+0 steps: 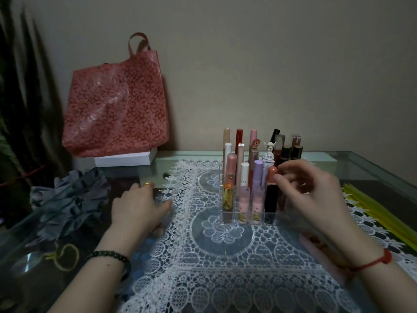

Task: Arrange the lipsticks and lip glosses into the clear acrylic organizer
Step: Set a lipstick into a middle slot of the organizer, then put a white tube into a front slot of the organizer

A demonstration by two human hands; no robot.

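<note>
the right hand (309, 195) is over the right side of the organizer with its fingers curled. one fingertip (277, 177) is just beside a coral cap, but the hand is blurred and i cannot tell if it grasps anything. the left hand (140, 206) lies released and flat on the table (372, 168), well apart from the organizer, with the fingers relaxed.

the table has a glass top, and a white lace cloth (225, 267) covers its middle. a red flowered bag (117, 114) leans on the wall at the back left.

the clear acrylic organizer (230, 216) stands on the lace cloth, near the middle of the table. it has small square compartments in rows, and the lipsticks and lip glosses stand upright in them, the taller ones behind. in the front row, from the left, are a gold tube (228, 196) with a pink cap, two short pink tubes (243, 203) and a black tube (271, 197) with the coral cap.
</note>
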